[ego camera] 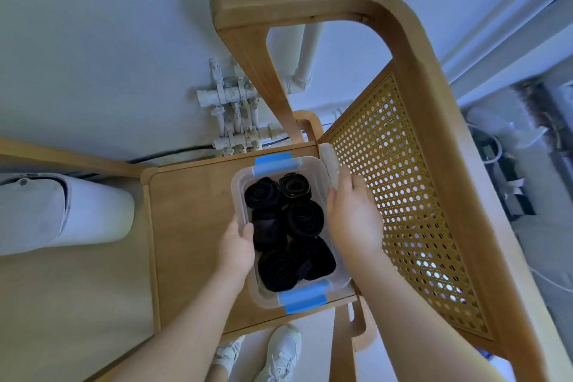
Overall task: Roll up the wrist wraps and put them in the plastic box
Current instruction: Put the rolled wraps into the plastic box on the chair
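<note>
Both hands (pixel 237 246) (pixel 353 220) gripping plastic box (pixel 240 183), rolled wraps (pixel 305 217) inside

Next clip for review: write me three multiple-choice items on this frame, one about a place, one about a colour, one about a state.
1. Where does the box stand?
A. on the wooden chair seat
B. on the floor
C. on a shelf

2. What colour are the box's clips?
A. red
B. blue
C. green

3. What state is the box in?
A. shut with a lid
B. open and bare
C. open, with rolled black wraps inside

Key: 1 A, the box rests on the seat beside the cane backrest. 2 B, both end clips are blue. 3 C, no lid covers it and the wraps lie rolled inside, while the left hand and the right hand hold its long sides.
</note>
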### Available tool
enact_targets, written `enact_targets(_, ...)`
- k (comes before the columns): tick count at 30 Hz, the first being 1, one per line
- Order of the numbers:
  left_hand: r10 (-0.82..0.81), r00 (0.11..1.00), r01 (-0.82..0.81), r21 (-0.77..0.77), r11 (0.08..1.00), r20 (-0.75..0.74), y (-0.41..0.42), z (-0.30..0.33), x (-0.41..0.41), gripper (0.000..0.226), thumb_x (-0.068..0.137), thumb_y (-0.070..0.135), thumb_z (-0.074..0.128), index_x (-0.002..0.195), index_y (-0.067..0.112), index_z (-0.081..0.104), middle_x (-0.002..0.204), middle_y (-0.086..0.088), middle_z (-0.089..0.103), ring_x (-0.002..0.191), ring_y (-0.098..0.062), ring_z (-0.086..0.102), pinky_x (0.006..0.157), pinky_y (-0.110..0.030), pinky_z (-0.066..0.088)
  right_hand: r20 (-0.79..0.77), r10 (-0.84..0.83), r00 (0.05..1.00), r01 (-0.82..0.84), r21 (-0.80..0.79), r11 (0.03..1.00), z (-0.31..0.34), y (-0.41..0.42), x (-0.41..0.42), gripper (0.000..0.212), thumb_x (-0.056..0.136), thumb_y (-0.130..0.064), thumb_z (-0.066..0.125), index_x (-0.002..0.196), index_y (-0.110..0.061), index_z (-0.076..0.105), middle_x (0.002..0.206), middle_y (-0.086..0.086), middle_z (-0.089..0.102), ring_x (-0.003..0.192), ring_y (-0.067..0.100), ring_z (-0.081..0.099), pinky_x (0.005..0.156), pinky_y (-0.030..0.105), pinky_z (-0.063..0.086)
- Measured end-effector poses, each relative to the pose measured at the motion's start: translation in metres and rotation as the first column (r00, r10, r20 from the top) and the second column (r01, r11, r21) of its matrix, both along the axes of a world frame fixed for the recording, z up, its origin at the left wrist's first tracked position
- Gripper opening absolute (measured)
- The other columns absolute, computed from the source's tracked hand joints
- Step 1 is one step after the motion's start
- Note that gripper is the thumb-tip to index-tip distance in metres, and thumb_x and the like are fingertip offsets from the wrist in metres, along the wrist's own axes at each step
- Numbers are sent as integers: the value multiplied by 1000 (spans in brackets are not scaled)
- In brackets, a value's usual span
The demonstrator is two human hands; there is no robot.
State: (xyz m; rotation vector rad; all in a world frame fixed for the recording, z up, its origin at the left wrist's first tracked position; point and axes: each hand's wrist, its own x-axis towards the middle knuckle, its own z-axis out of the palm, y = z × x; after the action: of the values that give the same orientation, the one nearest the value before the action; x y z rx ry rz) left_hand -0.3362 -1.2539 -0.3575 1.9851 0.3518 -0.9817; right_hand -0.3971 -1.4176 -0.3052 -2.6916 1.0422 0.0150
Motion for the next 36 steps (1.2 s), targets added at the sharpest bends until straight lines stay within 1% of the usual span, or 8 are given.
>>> enact_targets(7, 179, 948, -217, -121, 969, -262, 12, 13, 19, 38, 102, 41, 31, 120, 20, 58, 99, 0, 66, 85, -17, 62, 72, -29, 50, -7, 181, 984, -180, 33, 983, 5, 78, 31, 61, 77, -31, 75, 127, -5, 53, 106, 15, 61, 61, 24, 65, 37, 24, 34)
enact_targets(11, 271, 911, -361, -283, 888, -311, 13, 12, 24, 44, 100, 49, 25, 102, 24, 62, 87, 5, 65, 79, -9, 59, 66, -26, 45, -179, 175, 968, -79, 445, 892, -10, 112, 43, 57, 99, -13, 43, 149, -12, 16, 142, 11, 36, 107, 29, 61, 81, 36, 50)
enact_targets(14, 193, 974, -219, -262, 940, -119, 9, 9, 30, 24, 99, 30, 45, 121, 27, 55, 104, 3, 66, 88, -8, 62, 71, -26, 47, -134, 120, 984, -24, 562, 827, -13, 107, 36, 43, 97, -9, 40, 140, -13, 39, 130, 8, 50, 113, 27, 56, 93, 37, 48)
enact_targets(16, 43, 998, -38, -145, 989, 36, 5, 4, 35, 56, 97, 18, 52, 146, 30, 29, 125, -2, 59, 94, -11, 60, 71, -25, 46, -69, -6, 998, 36, 445, 895, -19, 93, 21, 39, 95, -9, 42, 133, -15, 48, 132, 5, 50, 116, 23, 51, 96, 35, 44)
enact_targets(20, -291, 901, 263, 128, 956, 322, -17, 8, 67, 75, 95, 8, 49, 151, 32, 4, 157, 0, 15, 132, -24, 37, 84, -27, 50, -194, -397, 897, 438, 275, 856, -31, 64, -23, 61, 96, -22, 51, 148, -19, 20, 155, 8, 16, 141, 27, 16, 114, 41, 17)
enact_targets(25, -847, 418, 698, 481, 531, 328, -36, 0, 102, 51, 103, 21, 32, 152, 21, 16, 157, -3, 20, 136, -29, 33, 107, -38, 35, -389, -520, 761, 648, 500, 574, -46, 58, -49, 72, 99, -37, 42, 152, -25, -5, 159, 10, -8, 144, 32, 9, 115, 45, 16)
enact_targets(31, -896, 392, 739, 507, 443, 210, -43, -3, 109, 51, 103, 17, 29, 151, 29, 18, 156, -2, 21, 123, -27, 47, 85, -34, 48, -265, -651, 711, 550, 787, 280, -56, 36, -65, 71, 96, -25, 53, 151, -32, 10, 155, -2, 22, 138, 25, 32, 113, 47, 30)
enact_targets(36, -828, 557, 759, 364, 540, 65, -60, -1, 121, 77, 95, 51, 43, 152, 26, -3, 160, -6, 6, 141, -32, 25, 106, -39, 34, -616, -725, 306, 651, 691, -313, -52, 56, -78, 82, 81, -53, 66, 145, -22, 26, 144, 9, 40, 127, 36, 44, 100, 54, 42)
